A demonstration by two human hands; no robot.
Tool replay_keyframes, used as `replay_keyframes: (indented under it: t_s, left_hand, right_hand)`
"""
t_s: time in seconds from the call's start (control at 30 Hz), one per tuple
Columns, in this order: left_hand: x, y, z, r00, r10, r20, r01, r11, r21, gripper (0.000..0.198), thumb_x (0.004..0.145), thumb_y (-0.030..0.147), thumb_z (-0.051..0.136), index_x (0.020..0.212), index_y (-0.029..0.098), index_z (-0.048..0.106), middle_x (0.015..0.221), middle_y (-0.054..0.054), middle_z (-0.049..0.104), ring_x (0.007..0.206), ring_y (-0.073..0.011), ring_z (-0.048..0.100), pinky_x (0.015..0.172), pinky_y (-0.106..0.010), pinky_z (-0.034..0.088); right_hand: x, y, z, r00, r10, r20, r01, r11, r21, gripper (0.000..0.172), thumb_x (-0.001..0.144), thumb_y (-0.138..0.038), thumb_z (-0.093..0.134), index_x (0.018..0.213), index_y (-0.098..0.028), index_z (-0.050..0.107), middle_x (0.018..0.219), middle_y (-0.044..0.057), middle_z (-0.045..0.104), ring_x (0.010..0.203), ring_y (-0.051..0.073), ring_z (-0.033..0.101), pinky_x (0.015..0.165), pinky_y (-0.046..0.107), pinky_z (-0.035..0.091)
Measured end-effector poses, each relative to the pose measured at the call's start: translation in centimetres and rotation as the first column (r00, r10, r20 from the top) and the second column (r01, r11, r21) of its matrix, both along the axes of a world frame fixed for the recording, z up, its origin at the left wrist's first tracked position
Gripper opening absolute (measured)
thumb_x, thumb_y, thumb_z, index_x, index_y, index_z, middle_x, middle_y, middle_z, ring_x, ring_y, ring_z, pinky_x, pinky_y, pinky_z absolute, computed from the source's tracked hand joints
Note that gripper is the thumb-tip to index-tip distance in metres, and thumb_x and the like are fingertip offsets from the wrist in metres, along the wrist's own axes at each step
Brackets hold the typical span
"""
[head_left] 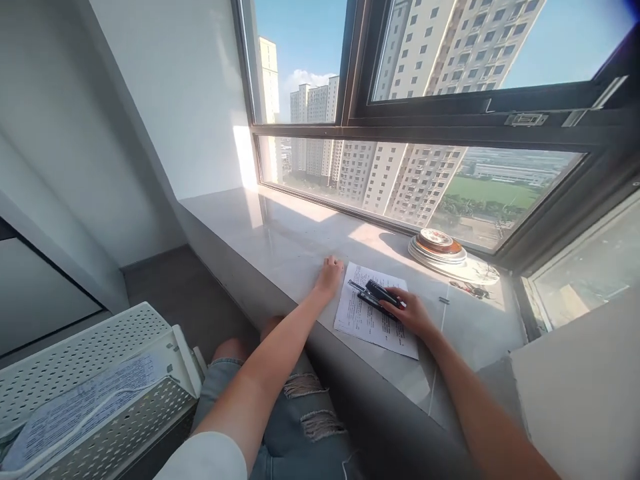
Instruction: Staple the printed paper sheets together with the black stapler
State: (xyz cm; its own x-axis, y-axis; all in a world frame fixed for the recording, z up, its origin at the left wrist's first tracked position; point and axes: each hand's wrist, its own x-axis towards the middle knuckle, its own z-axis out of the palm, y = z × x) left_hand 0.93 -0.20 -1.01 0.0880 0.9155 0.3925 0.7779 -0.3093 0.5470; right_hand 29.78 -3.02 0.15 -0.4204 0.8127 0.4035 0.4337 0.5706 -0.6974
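A printed sheet of paper (367, 320) lies on the grey stone windowsill (280, 240). My right hand (413, 312) rests on the sheet, its fingers closed round a black stapler (377, 295) that lies near the sheet's top edge. My left hand (330, 273) sits on the sill just left of the sheet's top corner, fingers curled in, with nothing visible in it.
A stack of plates (439, 248) stands at the back right of the sill, by the window. Some small dark objects (470, 289) lie beside it. A white perforated metal rack (95, 380) holding printed papers is at lower left. My knees press against the sill's front.
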Motion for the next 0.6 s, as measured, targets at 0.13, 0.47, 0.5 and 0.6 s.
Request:
replay_keyframes:
  t_s: [0.13,0.47,0.5,0.6]
  left_hand:
    - [1.1,-0.6,1.0,0.998,0.003,0.064,-0.005,1.0,0.028,0.025,0.106,0.019,0.039,0.114,0.017,0.062,0.099,-0.014,0.064,0.091,-0.026,0.059,0.081,-0.037,0.046]
    - [1.5,-1.1,1.2,0.914,-0.331,0.237,0.27,0.928,0.255,0.039,0.109,0.036,0.038,0.124,0.02,0.07,0.106,-0.01,0.06,0.096,-0.0224,0.059,0.092,-0.035,0.049]
    - [1.5,-1.1,1.2,0.904,-0.349,0.246,0.285,0.922,0.261,0.039,0.108,0.036,0.039,0.123,0.02,0.071,0.103,-0.009,0.059,0.094,-0.022,0.059,0.091,-0.035,0.05]
    - [1.4,-0.9,1.0,0.88,-0.395,0.264,0.328,0.907,0.263,0.039,0.106,0.037,0.043,0.12,0.019,0.075,0.098,-0.008,0.059,0.089,-0.0206,0.059,0.087,-0.034,0.05]
  right_hand:
    - [-0.3,-0.4,0.5,1.0,0.002,-0.006,-0.002,0.999,-0.033,0.046,0.086,-0.058,0.069,0.112,-0.021,0.078,0.098,0.007,0.079,0.083,0.027,0.071,0.074,0.038,0.055]
    - [-0.5,-0.5,1.1,0.999,0.039,-0.025,-0.041,0.997,-0.072,0.043,0.086,-0.052,0.071,0.114,-0.019,0.078,0.098,0.003,0.078,0.085,0.022,0.067,0.076,0.032,0.05]
    - [-0.5,-0.5,1.2,0.999,0.04,-0.019,-0.041,0.996,-0.074,0.043,0.087,-0.051,0.071,0.114,-0.019,0.078,0.098,0.003,0.078,0.084,0.021,0.066,0.076,0.031,0.05]
    - [-0.3,-0.5,1.1,0.999,0.037,-0.008,-0.038,0.995,-0.087,0.045,0.087,-0.053,0.071,0.114,-0.018,0.078,0.097,0.003,0.078,0.084,0.022,0.066,0.076,0.032,0.05]
